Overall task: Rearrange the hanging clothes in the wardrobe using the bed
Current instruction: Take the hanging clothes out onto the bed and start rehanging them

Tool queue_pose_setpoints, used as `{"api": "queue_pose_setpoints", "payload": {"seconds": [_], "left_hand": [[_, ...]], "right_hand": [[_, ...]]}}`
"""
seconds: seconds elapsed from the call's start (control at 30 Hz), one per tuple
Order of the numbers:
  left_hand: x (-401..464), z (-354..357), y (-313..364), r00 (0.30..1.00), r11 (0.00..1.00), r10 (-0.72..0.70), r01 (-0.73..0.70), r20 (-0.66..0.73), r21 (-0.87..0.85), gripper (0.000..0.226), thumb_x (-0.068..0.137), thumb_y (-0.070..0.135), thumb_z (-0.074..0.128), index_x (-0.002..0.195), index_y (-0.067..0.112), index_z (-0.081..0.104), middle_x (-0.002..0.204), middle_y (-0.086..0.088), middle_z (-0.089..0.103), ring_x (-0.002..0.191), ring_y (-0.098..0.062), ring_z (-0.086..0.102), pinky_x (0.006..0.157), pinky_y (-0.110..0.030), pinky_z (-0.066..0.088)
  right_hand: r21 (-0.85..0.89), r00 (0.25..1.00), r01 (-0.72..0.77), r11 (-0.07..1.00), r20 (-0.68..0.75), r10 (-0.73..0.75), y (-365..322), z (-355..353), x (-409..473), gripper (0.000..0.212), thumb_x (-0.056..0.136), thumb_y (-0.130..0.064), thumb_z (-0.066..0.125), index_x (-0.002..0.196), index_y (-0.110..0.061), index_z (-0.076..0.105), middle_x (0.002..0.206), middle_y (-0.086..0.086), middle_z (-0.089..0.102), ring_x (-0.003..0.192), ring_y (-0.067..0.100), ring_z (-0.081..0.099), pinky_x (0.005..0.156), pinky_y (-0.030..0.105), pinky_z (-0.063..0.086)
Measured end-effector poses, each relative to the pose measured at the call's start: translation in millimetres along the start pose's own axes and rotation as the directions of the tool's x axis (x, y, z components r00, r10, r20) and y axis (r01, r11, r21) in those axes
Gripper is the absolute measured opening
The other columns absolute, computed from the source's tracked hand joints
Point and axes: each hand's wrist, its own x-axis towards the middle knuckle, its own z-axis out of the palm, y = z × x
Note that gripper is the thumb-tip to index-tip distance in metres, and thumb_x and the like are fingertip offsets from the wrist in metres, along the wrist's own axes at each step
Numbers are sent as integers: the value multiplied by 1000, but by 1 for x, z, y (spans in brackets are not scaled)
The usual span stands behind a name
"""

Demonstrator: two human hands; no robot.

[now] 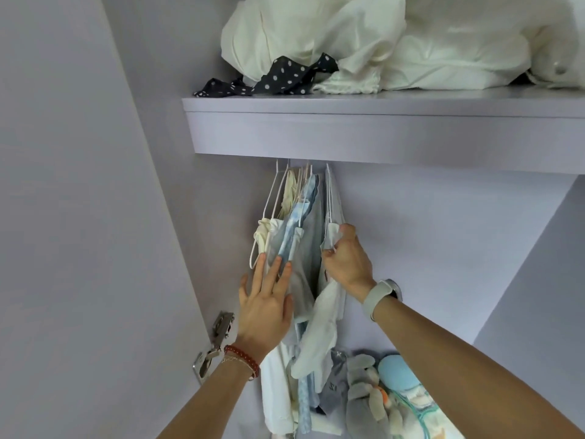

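1. Where the pale lilac wardrobe shelf [380,134] juts out overhead, a bunch of small hanging clothes on white wire hangers [294,223] dangles beneath its front edge, packed close together toward the left of the compartment.
2. Left hand [266,305]: fingers straight and spread, pressed flat against the cream, blue and grey garments of the main bunch. Red bead bracelet [242,359] on that wrist.
3. Right hand [345,258]: fingers curled, pinching the shoulder of a white garment on its own hanger [332,232], just right of the main bunch, a narrow gap between them. Pale watch strap [378,299] on that wrist.
4. On the shelf top: crumpled white bedding or bags [380,42] and a black strip of fabric with white polka dots [278,79] lying at the front edge.
5. Compartment floor, lower right: grey soft toy [364,394], a light blue rounded item [395,369] beside it.
6. Metal door hinge [212,346] on the left panel.
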Motion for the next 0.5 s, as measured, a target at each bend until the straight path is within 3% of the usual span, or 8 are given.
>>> {"api": "queue_pose_setpoints", "payload": {"seconds": [0.2, 0.33, 0.5], "left_hand": [[2, 7, 13, 996, 999, 22, -25, -88, -29, 57, 77, 16, 69, 130, 10, 51, 138, -10, 48, 135, -34, 19, 92, -57, 42], [6, 9, 17, 991, 998, 18, -25, -131, -54, 57, 74, 13, 70, 128, 10, 53, 135, -9, 51, 134, -34, 29, 91, -55, 44], [5, 10, 14, 991, 999, 10, -17, -137, -48, 55, 73, 12, 70, 126, 10, 55, 134, -10, 52, 133, -34, 32, 90, -54, 43]], "right_hand": [[-164, 986, 35, 986, -157, -61, 32, -15, 5, 39, 97, -24, 36, 134, -12, 35, 124, 14, 50, 97, 39, 55, 73, 40, 44], [-271, 978, -3, 963, -200, -54, 42, -18, 23, 35, 98, -27, 33, 125, -6, 43, 100, 21, 63, 89, 40, 58, 65, 34, 35], [-155, 942, 3, 988, -331, -55, 40, -23, 28, 29, 96, -16, 37, 117, 0, 51, 91, 27, 64, 87, 43, 58, 66, 35, 36]]}}
